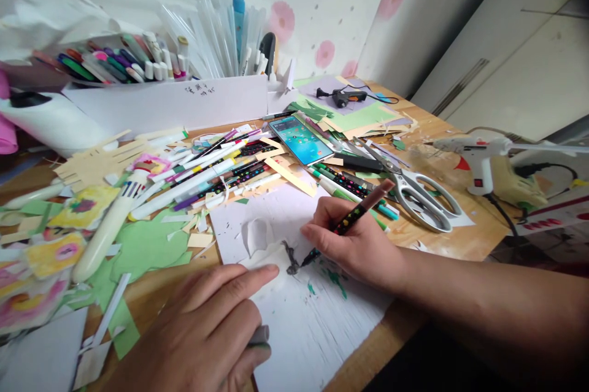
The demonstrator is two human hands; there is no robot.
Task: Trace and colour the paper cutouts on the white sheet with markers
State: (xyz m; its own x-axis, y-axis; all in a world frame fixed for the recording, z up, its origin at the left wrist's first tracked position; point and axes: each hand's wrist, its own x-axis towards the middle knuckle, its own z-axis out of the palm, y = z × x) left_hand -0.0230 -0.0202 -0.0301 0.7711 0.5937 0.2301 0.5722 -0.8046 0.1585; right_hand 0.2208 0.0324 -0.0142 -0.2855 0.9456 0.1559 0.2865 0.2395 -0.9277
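My right hand (352, 245) grips a black marker with coloured dots (353, 217), its tip down at a dark-coloured edge of a small white paper cutout (269, 260). My left hand (216, 324) lies in front, its index finger stretched out and pressing on the cutout. The other fingers are curled, with a grey cylindrical end (260, 335) showing between them, perhaps a pen or cap; the rest of it is hidden. Under the cutout lies a white board (317, 330) with green and dark ink marks.
Behind the board, many markers (207, 174) lie heaped beside a lit phone (301, 139). Scissors (414, 186) and a white glue gun (478, 156) are at the right. Green paper scraps (147, 245) and a thick multicolour pen (105, 232) lie left. A white pen box (170, 103) stands behind.
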